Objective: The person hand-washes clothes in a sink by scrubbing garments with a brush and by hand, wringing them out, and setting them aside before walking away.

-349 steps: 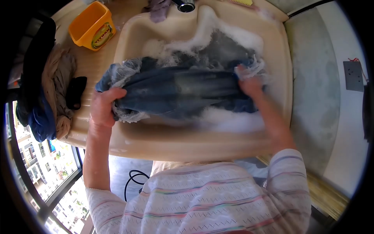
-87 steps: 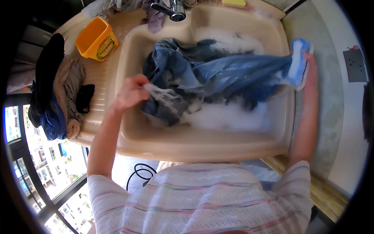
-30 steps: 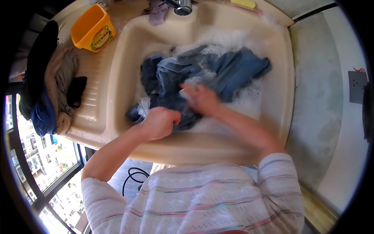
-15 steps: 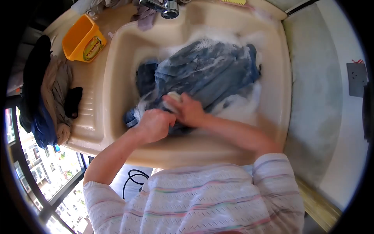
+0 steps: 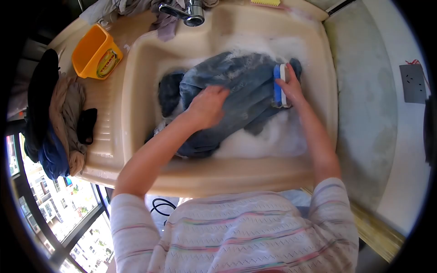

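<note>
A wet blue-grey garment (image 5: pixel 246 91), which looks like denim, lies spread in the beige sink basin (image 5: pixel 141 113) among white suds. On its middle left part, my left hand (image 5: pixel 208 107) is closed, fingers curled against the cloth and seemingly gripping a fold of it. My right hand (image 5: pixel 292 87) is wrapped round a scrub brush (image 5: pixel 280 85) with a white back and blue bristle side. The brush stands on its edge at the garment's right end, bristles facing left. A darker bunched part of cloth (image 5: pixel 170 93) shows at the left of the basin.
On the ridged drainboard left of the basin stand a yellow plastic tub (image 5: pixel 96 52) and a heap of clothes (image 5: pixel 63 113). The faucet (image 5: pixel 191 13) juts over the back rim beside more cloth. A yellow brush (image 5: pixel 265 2) lies at the back edge; a wall runs along the right.
My right hand has moved with the brush from the near left of the garment to its far right end. My left hand has shifted up and right over the cloth.
</note>
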### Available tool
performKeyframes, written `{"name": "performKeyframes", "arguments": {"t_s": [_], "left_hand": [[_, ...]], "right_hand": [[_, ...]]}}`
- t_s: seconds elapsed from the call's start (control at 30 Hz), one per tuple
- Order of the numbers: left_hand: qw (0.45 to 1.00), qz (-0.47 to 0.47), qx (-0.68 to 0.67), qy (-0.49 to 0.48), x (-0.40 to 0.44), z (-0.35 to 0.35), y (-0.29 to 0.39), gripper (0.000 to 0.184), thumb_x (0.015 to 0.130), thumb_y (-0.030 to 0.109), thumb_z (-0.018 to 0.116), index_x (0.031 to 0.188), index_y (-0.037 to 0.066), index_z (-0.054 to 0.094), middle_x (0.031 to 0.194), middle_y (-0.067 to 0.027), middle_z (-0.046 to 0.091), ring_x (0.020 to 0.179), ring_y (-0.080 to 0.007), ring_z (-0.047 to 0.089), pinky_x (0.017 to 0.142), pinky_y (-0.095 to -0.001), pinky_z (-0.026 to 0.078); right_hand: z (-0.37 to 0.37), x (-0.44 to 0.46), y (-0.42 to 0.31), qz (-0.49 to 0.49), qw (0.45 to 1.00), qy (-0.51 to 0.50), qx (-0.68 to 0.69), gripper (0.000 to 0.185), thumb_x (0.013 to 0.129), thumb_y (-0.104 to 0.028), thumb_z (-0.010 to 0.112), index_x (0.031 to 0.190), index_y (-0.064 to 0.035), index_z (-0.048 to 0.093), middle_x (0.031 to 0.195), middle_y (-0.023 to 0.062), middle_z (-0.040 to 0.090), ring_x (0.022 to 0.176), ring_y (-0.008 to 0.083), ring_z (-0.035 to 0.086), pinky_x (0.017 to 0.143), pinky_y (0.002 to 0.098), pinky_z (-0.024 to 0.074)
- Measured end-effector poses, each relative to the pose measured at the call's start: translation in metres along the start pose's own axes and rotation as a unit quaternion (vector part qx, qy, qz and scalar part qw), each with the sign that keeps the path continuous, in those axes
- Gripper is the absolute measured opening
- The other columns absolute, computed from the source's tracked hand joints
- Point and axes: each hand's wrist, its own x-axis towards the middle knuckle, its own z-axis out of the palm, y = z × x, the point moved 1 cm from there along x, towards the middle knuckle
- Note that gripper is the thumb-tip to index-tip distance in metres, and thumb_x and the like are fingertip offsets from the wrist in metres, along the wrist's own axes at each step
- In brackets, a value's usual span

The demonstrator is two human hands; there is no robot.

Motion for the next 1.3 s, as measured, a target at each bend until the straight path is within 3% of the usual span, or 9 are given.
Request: {"name": "performKeyframes", "arguments": {"t_s": [0.17, 0.3, 0.37, 0.5, 0.6, 0.7, 0.83, 1.1, 1.3], "left_hand": [[0.965, -0.178, 0.108, -0.161, 0.035, 0.049, -0.035, 0.03, 0.074, 0.017, 0.057, 0.099, 0.001, 0.058, 0.095, -0.0165, 0.058, 0.095, -0.0334, 0.052, 0.084, -0.0351, 0.041], [0.883, -0.352, -0.302, -0.064, 0.027, 0.051, -0.034, 0.025, 0.077, 0.016, 0.056, 0.095, -0.002, 0.058, 0.088, -0.0113, 0.06, 0.087, -0.0259, 0.055, 0.076, -0.0334, 0.043], [0.661, -0.463, -0.581, 0.105, 0.009, 0.05, -0.03, 0.02, 0.078, 0.015, 0.055, 0.087, -0.003, 0.059, 0.08, -0.0085, 0.06, 0.077, -0.0202, 0.056, 0.068, -0.0331, 0.043], [0.619, -0.485, -0.607, 0.115, -0.036, 0.03, -0.028, 0.029, 0.083, 0.022, 0.056, 0.098, -0.003, 0.057, 0.092, -0.0088, 0.061, 0.085, -0.0154, 0.056, 0.074, -0.0272, 0.044], [0.57, -0.469, -0.67, 0.08, -0.044, -0.04, 0.005, 0.03, 0.085, 0.021, 0.054, 0.102, -0.004, 0.055, 0.095, -0.0091, 0.061, 0.086, -0.0156, 0.057, 0.077, -0.0277, 0.045], [0.59, -0.477, -0.648, 0.062, -0.053, -0.047, -0.006, 0.027, 0.086, 0.019, 0.053, 0.102, -0.003, 0.055, 0.095, -0.0093, 0.061, 0.085, -0.0162, 0.058, 0.077, -0.0287, 0.046], [0.634, -0.459, -0.622, 0.036, -0.05, -0.022, -0.011, 0.026, 0.085, 0.018, 0.053, 0.1, -0.003, 0.056, 0.092, -0.0084, 0.061, 0.084, -0.0154, 0.058, 0.076, -0.0276, 0.046], [0.739, -0.453, -0.489, 0.103, -0.048, -0.069, -0.002, 0.024, 0.08, 0.014, 0.055, 0.096, -0.004, 0.059, 0.09, -0.0068, 0.06, 0.077, -0.0127, 0.055, 0.069, -0.0268, 0.044], [0.951, -0.224, 0.056, 0.208, -0.013, -0.108, -0.053, 0.017, 0.078, 0.017, 0.059, 0.086, 0.003, 0.063, 0.075, -0.0118, 0.063, 0.072, -0.0233, 0.06, 0.069, -0.0333, 0.046]], "right_hand": [[-0.001, -0.012, -0.003, 0.018, 1.0, 0.022, -0.005, 0.072, 0.076, -0.031, 0.063, 0.137, -0.0191, 0.027, 0.119, 0.0189, 0.051, 0.104, 0.0292, 0.054, 0.086, 0.0341, 0.042], [0.092, -0.041, -0.044, -0.124, 0.984, 0.002, 0.13, 0.064, 0.08, -0.031, 0.058, 0.136, -0.0219, 0.028, 0.118, 0.0211, 0.049, 0.101, 0.0337, 0.053, 0.08, 0.038, 0.046], [0.115, -0.097, -0.113, -0.182, 0.98, 0.005, -0.078, 0.059, 0.081, -0.025, 0.055, 0.135, -0.0237, 0.03, 0.11, 0.0237, 0.05, 0.095, 0.0374, 0.054, 0.075, 0.0404, 0.048], [0.078, -0.051, -0.081, -0.094, 0.925, -0.115, -0.349, 0.058, 0.08, -0.024, 0.052, 0.134, -0.0246, 0.031, 0.115, 0.0248, 0.048, 0.098, 0.0379, 0.053, 0.078, 0.0441, 0.0461], [0.05, -0.016, -0.015, -0.239, 0.836, 0.081, -0.488, 0.055, 0.08, -0.027, 0.049, 0.132, -0.0176, 0.034, 0.118, 0.0144, 0.053, 0.101, 0.0346, 0.054, 0.083, 0.0453, 0.0444], [0.033, -0.006, -0.04, 0.055, 0.937, -0.035, -0.343, 0.057, 0.08, -0.028, 0.051, 0.132, -0.0149, 0.034, 0.112, 0.0175, 0.055, 0.099, 0.0348, 0.053, 0.083, 0.0424, 0.0448], [0.119, -0.089, -0.112, -0.2, 0.98, -0.017, 0.012, 0.061, 0.075, -0.026, 0.06, 0.131, -0.0167, 0.037, 0.098, 0.0224, 0.053, 0.085, 0.0371, 0.056, 0.073, 0.0441, 0.0467], [0.086, -0.017, -0.034, -0.264, 0.9, 0.037, -0.344, 0.041, 0.083, -0.029, 0.043, 0.118, -0.0082, 0.048, 0.109, 0.0156, 0.055, 0.1, 0.0341, 0.052, 0.086, 0.0394, 0.0427], [-0.011, -0.006, -0.025, 0.134, 0.987, -0.084, 0.039, 0.048, 0.071, -0.027, 0.065, 0.109, 0.0, 0.054, 0.101, 0.0144, 0.06, 0.091, 0.0237, 0.058, 0.078, 0.0357, 0.046]]}}
